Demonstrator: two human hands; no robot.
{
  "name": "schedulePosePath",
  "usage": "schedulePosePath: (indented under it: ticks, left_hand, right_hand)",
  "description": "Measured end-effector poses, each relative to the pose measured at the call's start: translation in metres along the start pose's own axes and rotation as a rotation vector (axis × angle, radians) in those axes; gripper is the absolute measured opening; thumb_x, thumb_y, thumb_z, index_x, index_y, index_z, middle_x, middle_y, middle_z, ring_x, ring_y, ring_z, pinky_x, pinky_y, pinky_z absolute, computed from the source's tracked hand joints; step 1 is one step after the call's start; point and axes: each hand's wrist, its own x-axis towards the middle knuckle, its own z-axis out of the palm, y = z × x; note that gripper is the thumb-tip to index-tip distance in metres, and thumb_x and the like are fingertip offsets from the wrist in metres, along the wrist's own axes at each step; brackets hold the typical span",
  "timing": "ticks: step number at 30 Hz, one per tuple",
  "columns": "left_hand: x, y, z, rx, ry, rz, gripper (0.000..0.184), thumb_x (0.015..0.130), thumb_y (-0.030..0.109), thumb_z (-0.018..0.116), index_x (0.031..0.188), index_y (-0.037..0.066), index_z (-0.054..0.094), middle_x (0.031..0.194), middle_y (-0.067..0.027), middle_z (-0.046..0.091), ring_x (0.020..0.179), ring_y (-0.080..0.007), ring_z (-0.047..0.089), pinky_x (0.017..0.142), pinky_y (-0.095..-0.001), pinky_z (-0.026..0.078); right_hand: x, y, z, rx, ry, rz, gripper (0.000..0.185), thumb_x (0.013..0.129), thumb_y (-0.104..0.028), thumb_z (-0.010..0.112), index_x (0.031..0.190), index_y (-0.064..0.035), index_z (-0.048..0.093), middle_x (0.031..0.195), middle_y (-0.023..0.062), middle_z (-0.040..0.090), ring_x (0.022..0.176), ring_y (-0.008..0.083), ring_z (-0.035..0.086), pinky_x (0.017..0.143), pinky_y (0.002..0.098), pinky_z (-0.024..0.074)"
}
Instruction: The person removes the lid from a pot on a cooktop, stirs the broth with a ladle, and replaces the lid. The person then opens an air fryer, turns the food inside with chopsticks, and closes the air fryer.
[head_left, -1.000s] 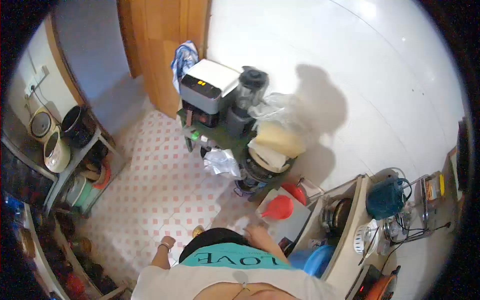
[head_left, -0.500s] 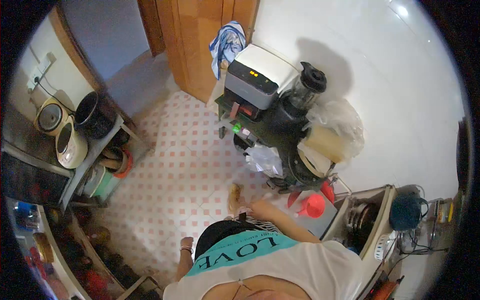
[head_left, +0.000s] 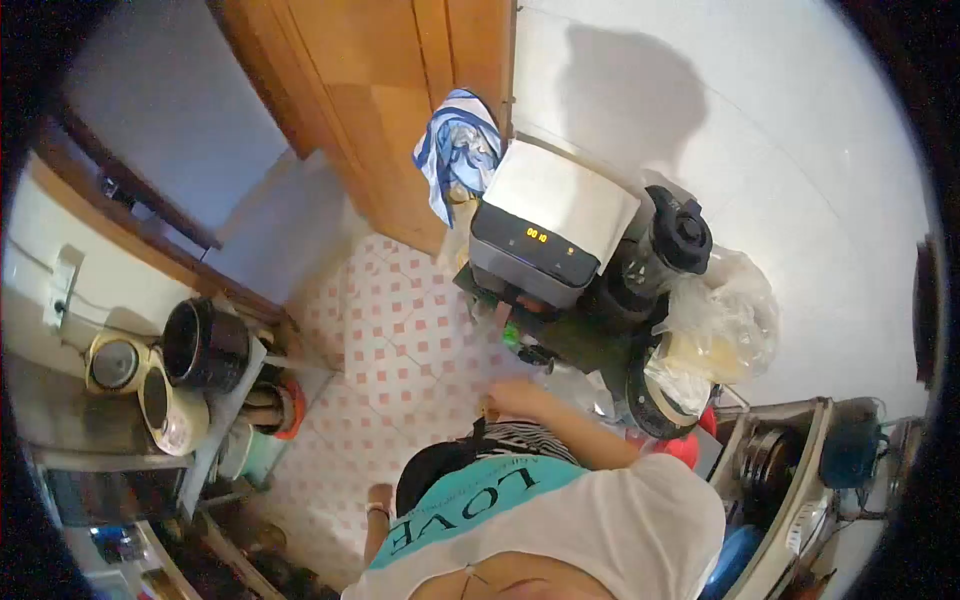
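My right hand (head_left: 515,397) reaches forward in front of my waist, left of the small dark stand (head_left: 590,345). Its fingers look curled, with a small brownish thing (head_left: 488,408) at them, too blurred to name. My left hand (head_left: 380,494) hangs low at my left side over the tiled floor, a band around its wrist. Its fingers are too small and smeared to read. On the stand are a grey appliance (head_left: 530,262) with lit yellow digits, a blender (head_left: 675,240), a clear plastic bag (head_left: 735,310) and a round dark-rimmed pan or lid (head_left: 650,395).
A wooden door (head_left: 380,110) stands behind the stand, with a blue-and-white cloth (head_left: 460,150) beside it. At left, a shelf (head_left: 225,430) bears a black pot (head_left: 205,345) and a cream rice cooker (head_left: 170,410). A rack with pans (head_left: 770,460) is at right.
My view has shifted, so the stand and appliance sit lower and farther right. My right hand appears slightly higher and nearer the stand. The left hand still hangs at my side.
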Motion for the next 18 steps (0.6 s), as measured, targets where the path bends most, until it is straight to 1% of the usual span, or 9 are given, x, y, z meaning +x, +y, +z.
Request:
schedulePosePath:
  ticks: [2,4,6,7,10,12,15,16,18]
  left_hand:
    - [0.037,-0.03,-0.036,-0.055,0.111,-0.057,0.015,0.074,0.016,0.051,0.07,0.017,0.065,0.076,-0.0109,0.063,0.075,-0.0237,0.062,0.062,-0.0381,0.048]
    - [0.069,-0.044,-0.09,-0.372,0.214,0.019,0.015,0.074,0.017,0.051,0.071,0.014,0.065,0.074,-0.0105,0.063,0.076,-0.0244,0.061,0.064,-0.039,0.048]
    - [0.111,-0.034,-0.157,-0.998,0.197,-0.193,0.017,0.074,0.023,0.054,0.073,0.011,0.065,0.077,-0.0106,0.063,0.079,-0.0275,0.06,0.069,-0.0386,0.048]
    - [0.133,-0.035,-0.163,-1.071,0.168,-0.195,0.017,0.074,0.024,0.054,0.074,0.011,0.065,0.078,-0.0108,0.063,0.079,-0.0276,0.06,0.07,-0.0384,0.048]
    - [0.205,-0.06,-0.142,-0.883,0.021,0.0,0.019,0.073,0.027,0.056,0.077,0.01,0.065,0.081,-0.0115,0.063,0.079,-0.0279,0.06,0.072,-0.0376,0.047]
    - [0.256,-0.086,-0.135,-0.69,-0.046,0.149,0.021,0.073,0.029,0.057,0.079,0.01,0.065,0.083,-0.012,0.063,0.08,-0.0281,0.06,0.073,-0.0372,0.047]
    - [0.323,-0.126,-0.162,-0.489,-0.073,0.322,0.025,0.073,0.032,0.059,0.082,0.009,0.066,0.086,-0.0127,0.063,0.08,-0.0284,0.059,0.075,-0.0364,0.047]
    - [0.345,-0.139,-0.177,-0.462,-0.067,0.345,0.026,0.072,0.032,0.059,0.083,0.009,0.066,0.087,-0.013,0.063,0.08,-0.0285,0.059,0.075,-0.0362,0.047]
    - [0.379,-0.17,-0.218,-0.585,-0.248,0.198,0.026,0.073,0.03,0.06,0.084,0.007,0.065,0.087,-0.015,0.062,0.082,-0.0291,0.059,0.076,-0.0362,0.047]
  right_hand:
    - [0.018,0.014,-0.026,0.031,0.018,0.098,0.026,0.077,-0.025,0.051,0.098,-0.0109,0.057,0.09,0.0176,0.057,0.081,0.035,0.056,0.072,0.0421,0.0443]
    - [0.021,0.008,-0.062,0.06,0.062,0.251,0.025,0.077,-0.024,0.05,0.097,-0.0097,0.056,0.089,0.0176,0.057,0.082,0.0346,0.056,0.072,0.0418,0.0447]
    - [0.01,-0.008,-0.101,0.125,0.16,0.289,0.025,0.076,-0.024,0.052,0.094,-0.0072,0.056,0.089,0.0179,0.056,0.084,0.034,0.055,0.071,0.0413,0.0451]
    - [0.007,-0.011,-0.11,0.148,0.214,0.298,0.026,0.075,-0.024,0.053,0.093,-0.006,0.056,0.09,0.0181,0.056,0.085,0.0337,0.055,0.071,0.0411,0.0454]
    - [0.016,0.006,-0.072,0.059,0.048,0.465,0.028,0.076,-0.024,0.053,0.096,-0.004,0.056,0.09,0.0179,0.057,0.085,0.0336,0.055,0.073,0.0413,0.045]
    - [0.016,-0.01,-0.071,0.158,0.1,0.604,0.03,0.077,-0.025,0.053,0.098,-0.004,0.057,0.092,0.0186,0.056,0.087,0.0336,0.055,0.074,0.0414,0.0444]
    - [0.024,-0.026,-0.059,0.328,0.17,0.78,0.033,0.078,-0.026,0.054,0.102,-0.0041,0.056,0.096,0.0197,0.056,0.09,0.0337,0.054,0.078,0.0408,0.0432]
    - [0.031,-0.03,-0.054,0.39,0.189,0.821,0.035,0.078,-0.027,0.054,0.104,-0.0041,0.056,0.097,0.02,0.056,0.091,0.0337,0.053,0.079,0.0404,0.0427]
    - [0.041,-0.051,-0.066,0.476,0.287,0.878,0.036,0.077,-0.026,0.055,0.105,-0.0039,0.056,0.1,0.0204,0.055,0.093,0.034,0.053,0.081,0.0397,0.0421]
